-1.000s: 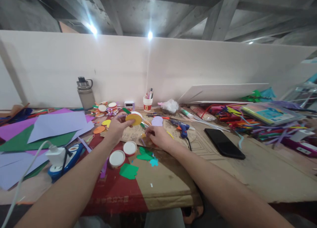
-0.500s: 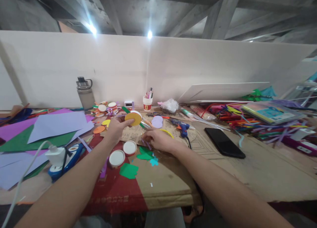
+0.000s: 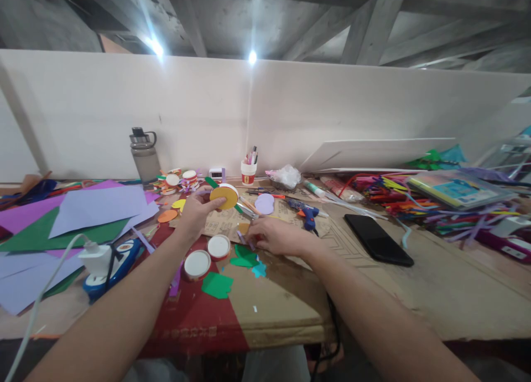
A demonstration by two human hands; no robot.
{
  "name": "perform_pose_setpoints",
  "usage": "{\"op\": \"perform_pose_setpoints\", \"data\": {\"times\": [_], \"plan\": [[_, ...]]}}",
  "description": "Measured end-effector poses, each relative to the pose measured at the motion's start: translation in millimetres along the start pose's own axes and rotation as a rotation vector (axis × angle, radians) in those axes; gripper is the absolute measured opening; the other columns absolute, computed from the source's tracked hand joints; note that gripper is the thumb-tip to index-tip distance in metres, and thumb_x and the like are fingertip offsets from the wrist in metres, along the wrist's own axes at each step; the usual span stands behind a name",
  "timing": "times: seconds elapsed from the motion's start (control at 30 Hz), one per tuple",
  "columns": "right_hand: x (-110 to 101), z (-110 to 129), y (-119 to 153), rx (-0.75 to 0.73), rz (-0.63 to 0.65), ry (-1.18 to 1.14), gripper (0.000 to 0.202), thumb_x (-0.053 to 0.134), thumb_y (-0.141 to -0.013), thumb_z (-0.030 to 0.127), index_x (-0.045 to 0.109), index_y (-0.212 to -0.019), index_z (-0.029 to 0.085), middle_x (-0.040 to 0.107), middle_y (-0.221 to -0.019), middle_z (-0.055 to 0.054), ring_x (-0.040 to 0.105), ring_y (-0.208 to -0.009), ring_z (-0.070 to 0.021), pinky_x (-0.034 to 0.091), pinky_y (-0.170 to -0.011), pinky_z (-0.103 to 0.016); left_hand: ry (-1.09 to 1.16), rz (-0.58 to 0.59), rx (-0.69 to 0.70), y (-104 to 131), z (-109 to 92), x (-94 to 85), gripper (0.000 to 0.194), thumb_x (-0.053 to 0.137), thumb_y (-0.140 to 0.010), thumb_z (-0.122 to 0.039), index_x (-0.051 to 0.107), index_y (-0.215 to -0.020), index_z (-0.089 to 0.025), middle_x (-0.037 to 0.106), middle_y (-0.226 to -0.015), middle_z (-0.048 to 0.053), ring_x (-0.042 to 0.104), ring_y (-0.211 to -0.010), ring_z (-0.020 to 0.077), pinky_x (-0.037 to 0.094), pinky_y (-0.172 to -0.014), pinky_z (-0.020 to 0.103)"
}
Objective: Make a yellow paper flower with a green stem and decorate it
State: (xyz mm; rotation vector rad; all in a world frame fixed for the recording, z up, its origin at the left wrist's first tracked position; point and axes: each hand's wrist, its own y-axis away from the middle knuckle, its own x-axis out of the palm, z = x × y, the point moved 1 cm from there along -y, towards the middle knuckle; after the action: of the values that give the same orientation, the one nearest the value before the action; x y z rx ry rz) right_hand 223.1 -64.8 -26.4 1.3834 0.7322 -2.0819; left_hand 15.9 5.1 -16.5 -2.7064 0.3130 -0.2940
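Note:
My left hand [image 3: 197, 209] is closed around the edge of a round, lid-like disc [image 3: 226, 198] with a yellow face and a white rim. Green strips stick out from opposite sides of the disc. My right hand [image 3: 269, 235] is lowered over the cardboard, its fingers curled down. A small purple strip [image 3: 240, 236] and a yellow-orange patch [image 3: 244, 227] show at its fingertips; what it grips is hidden. Just beyond lies a silvery metal tool [image 3: 248, 209], partly covered. Two white-topped round lids [image 3: 197, 264] and green paper scraps [image 3: 217, 285] lie nearer me.
A hot glue gun [image 3: 307, 216] and a black phone [image 3: 377, 239] lie to the right. Coloured paper sheets [image 3: 97, 207] and a blue power strip [image 3: 112, 271] are at left. At the back stand a bottle [image 3: 145, 158] and a pen cup [image 3: 248, 173].
My right hand has shifted slightly, and the yellow curved piece beside it no longer shows there. The yellow-orange patch now appears by its fingertips. My left hand still holds the disc.

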Motion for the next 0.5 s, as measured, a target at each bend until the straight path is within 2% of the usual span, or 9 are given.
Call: {"op": "perform_pose_setpoints", "data": {"times": [0.27,0.4,0.5], "plan": [[4.9,-3.7,-0.7,-0.039,-0.001,0.046,0.026,0.060,-0.075,0.005,0.072,-0.094,0.019,0.070,-0.092,-0.004,0.062,-0.086,-0.0163,0.044,-0.081,-0.025,0.006,0.010,-0.013,1.0,-0.5,0.1,0.033,0.082,-0.058,-0.025,0.061,-0.081,-0.017,0.064,-0.075,-0.001,0.057,-0.066,0.0117,0.044,-0.054,0.022],[5.1,-3.5,-0.1,-0.023,-0.004,0.053,0.020,0.066,-0.077,0.013,0.072,-0.095,0.020,0.071,-0.091,-0.003,0.063,-0.087,-0.0172,0.044,-0.082,-0.026,0.000,0.013,-0.018,1.2,-0.4,0.4,0.033,0.082,-0.058,-0.026,0.061,-0.082,-0.017,0.064,-0.076,0.000,0.057,-0.066,0.0123,0.044,-0.055,0.022],[5.3,-2.6,-0.3,0.012,-0.008,0.052,0.019,0.067,-0.077,0.014,0.072,-0.095,0.021,0.071,-0.090,-0.003,0.063,-0.086,-0.0168,0.044,-0.081,-0.026,-0.005,0.010,-0.016,0.8,0.4,0.6,0.033,0.082,-0.057,-0.027,0.061,-0.081,-0.017,0.064,-0.075,0.000,0.057,-0.065,0.0123,0.044,-0.055,0.023]]}}
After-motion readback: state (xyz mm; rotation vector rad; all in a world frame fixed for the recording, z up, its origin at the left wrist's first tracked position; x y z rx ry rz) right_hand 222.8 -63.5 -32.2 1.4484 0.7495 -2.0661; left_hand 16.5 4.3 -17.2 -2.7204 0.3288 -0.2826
